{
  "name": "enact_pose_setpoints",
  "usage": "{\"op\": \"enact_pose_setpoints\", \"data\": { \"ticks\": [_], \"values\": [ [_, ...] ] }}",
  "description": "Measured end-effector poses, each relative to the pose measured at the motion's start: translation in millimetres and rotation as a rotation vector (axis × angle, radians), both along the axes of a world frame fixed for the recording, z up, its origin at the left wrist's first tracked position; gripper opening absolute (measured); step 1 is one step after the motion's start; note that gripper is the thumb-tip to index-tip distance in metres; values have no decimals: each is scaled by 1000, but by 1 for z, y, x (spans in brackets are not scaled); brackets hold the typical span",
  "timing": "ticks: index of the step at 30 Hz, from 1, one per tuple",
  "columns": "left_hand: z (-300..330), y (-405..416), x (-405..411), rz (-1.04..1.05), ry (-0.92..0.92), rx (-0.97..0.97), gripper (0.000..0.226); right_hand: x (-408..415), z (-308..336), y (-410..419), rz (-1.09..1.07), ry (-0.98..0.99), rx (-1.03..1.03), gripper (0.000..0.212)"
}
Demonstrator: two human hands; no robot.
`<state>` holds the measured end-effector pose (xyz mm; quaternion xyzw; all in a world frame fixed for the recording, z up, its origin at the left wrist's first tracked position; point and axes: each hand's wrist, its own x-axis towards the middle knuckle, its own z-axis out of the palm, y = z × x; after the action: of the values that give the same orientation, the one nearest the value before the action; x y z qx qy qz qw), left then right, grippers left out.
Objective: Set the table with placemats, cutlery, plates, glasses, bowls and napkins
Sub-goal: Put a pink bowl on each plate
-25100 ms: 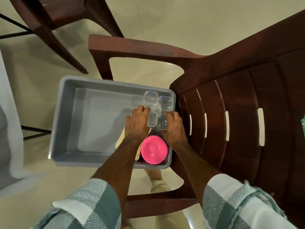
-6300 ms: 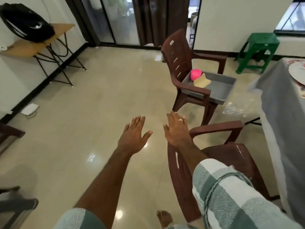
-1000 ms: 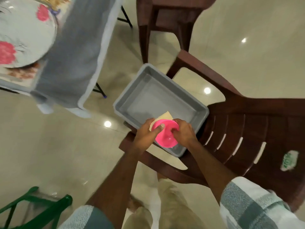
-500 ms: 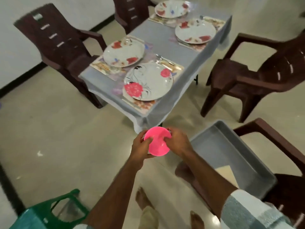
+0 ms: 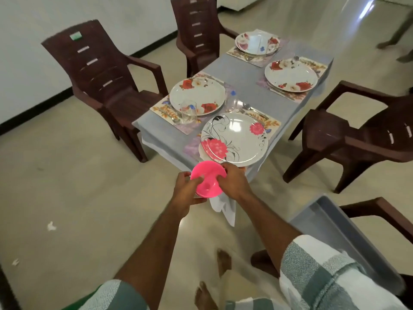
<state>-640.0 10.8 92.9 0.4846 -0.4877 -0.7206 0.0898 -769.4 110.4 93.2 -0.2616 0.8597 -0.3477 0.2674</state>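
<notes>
Both my hands hold a stack of pink bowls (image 5: 207,179) upside down, just short of the table's near corner. My left hand (image 5: 186,190) grips the left side and my right hand (image 5: 234,182) the right side. The grey-clothed table (image 5: 243,79) carries several floral plates on placemats; the nearest plate (image 5: 234,139) lies right behind the bowls. A clear glass (image 5: 188,113) stands by the left plate (image 5: 197,96) and another glass (image 5: 231,100) between the plates. Cutlery (image 5: 253,110) lies beside the nearest plate.
Brown plastic chairs stand around the table: one at the left (image 5: 105,79), one at the far end (image 5: 199,27), one at the right (image 5: 357,135). A grey tub (image 5: 348,238) rests on a chair at my lower right. My bare feet are on the tiled floor.
I have walked closer to the table with the pink bowls in both hands; the table and nearest plate now fill more of the view and the tub has slid to the lower right.
</notes>
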Motion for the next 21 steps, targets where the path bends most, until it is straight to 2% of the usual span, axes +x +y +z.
{"op": "enact_pose_setpoints", "data": {
  "ticks": [3, 7, 12, 18, 21],
  "values": [
    [-3, -31, -21, -8, 21, 26, 39, -20, 3, -26, -68, 19, -9, 27],
    [-8, -65, -53, -22, 99, 93, 46, -59, 0, -67, -79, 80, -17, 15],
    [-13, -108, -93, 70, 67, 203, 55, -105, -12, -122, -17, 73, 2, 16],
    [-23, -165, -124, 115, -13, 155, 48, -131, -37, -187, 11, -2, 2, 19],
    [-33, -189, -129, 110, -26, 163, 53, -140, -42, -213, 32, -15, 13, 18]
  ]
}}
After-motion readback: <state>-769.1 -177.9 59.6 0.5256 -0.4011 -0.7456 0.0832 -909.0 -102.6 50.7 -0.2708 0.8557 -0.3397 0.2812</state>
